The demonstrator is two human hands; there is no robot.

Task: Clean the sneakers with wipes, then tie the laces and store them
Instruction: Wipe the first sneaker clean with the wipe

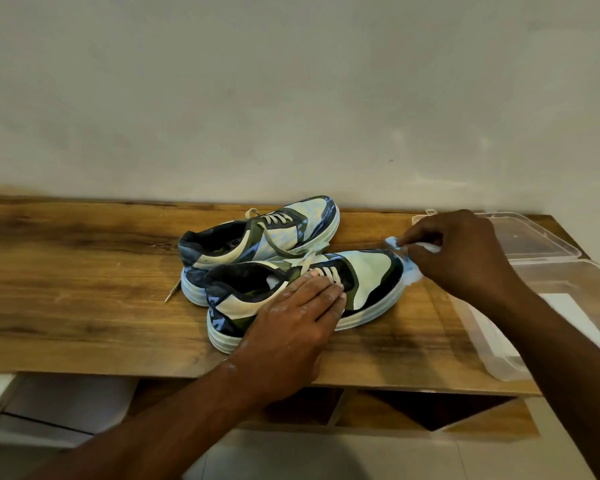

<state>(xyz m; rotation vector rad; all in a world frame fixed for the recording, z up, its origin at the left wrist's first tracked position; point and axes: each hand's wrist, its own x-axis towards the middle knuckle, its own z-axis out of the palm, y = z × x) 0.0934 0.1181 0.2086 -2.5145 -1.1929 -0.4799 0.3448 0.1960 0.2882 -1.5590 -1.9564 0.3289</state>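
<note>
Two sneakers in white, navy and olive lie side by side on a wooden shelf top, toes to the right. My left hand presses flat on the side and laces of the near sneaker, holding it down. My right hand pinches a crumpled white wipe against that sneaker's toe. The far sneaker rests behind, its laces loose, with one lace end trailing to the left on the wood.
A clear plastic box with its open lid sits at the right end of the shelf top. A pale wall rises right behind. Open wooden compartments lie below the front edge.
</note>
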